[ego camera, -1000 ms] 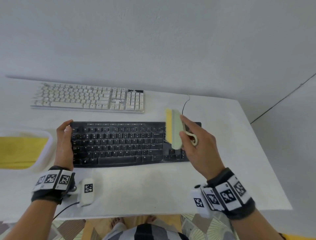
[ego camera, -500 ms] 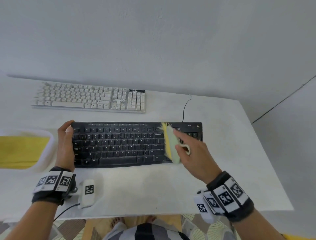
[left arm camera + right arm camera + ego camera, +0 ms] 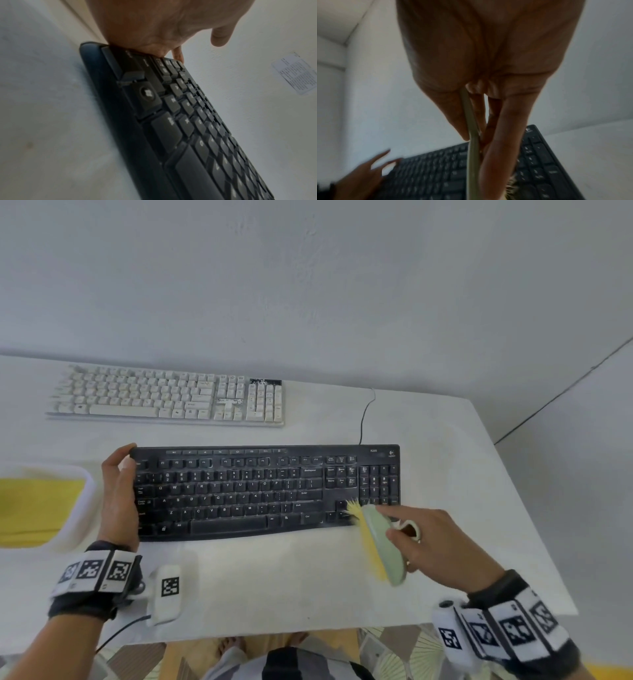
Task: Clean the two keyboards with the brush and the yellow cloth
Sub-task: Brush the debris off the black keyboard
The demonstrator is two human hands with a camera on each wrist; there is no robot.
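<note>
A black keyboard [image 3: 239, 491] lies across the middle of the white table [image 3: 274, 583], and a white keyboard [image 3: 164, 398] lies behind it to the left. My right hand [image 3: 431, 542] grips a pale green brush [image 3: 380, 546]. Its yellow bristles touch the black keyboard's near right corner by the arrow keys. The right wrist view shows the brush [image 3: 472, 155] edge-on between thumb and fingers, above the keys [image 3: 428, 175]. My left hand [image 3: 120, 498] rests on the keyboard's left end, with its palm [image 3: 163, 27] pressing down on the keys [image 3: 171, 121] and its fingers extended. A yellow cloth [image 3: 34, 508] lies in a white tray [image 3: 90, 491] at the left.
The black keyboard's cable [image 3: 363, 419] runs back toward the wall. White specks sit on the white keyboard's right part. The table's right edge [image 3: 513, 508] is close beyond the brush, and its front edge is just below my wrists.
The brush came down onto the black keyboard, then swept right and toward me to the near right corner. My left hand stayed in place.
</note>
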